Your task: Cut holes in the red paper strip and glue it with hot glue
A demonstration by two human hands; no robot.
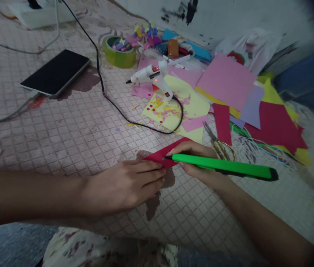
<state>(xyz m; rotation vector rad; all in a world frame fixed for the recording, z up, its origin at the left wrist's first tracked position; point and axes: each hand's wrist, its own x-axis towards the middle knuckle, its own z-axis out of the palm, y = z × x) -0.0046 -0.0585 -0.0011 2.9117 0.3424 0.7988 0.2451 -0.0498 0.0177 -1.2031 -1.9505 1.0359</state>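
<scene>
A narrow piece of red paper (170, 150) lies on the patterned cloth in front of me. My left hand (130, 183) rests on its near left end, fingers stretched out and lying flat. Between the fingers of my right hand (194, 155) is a thick green pen (223, 165), its black tip at the paper's surface near my left fingertips. The paper's lower edge is partly hidden under my left hand. Just beyond my right hand lie small scissors (219, 142) with gold-coloured handles.
A white glue gun (157, 76) with a red light lies on yellow paper (184, 91) strewn with scraps; its black cord (123, 118) crosses the cloth. Behind are green tape (119, 55), coloured sheets (226, 79) and white string (248, 146). At left is a phone (57, 72) on a cable.
</scene>
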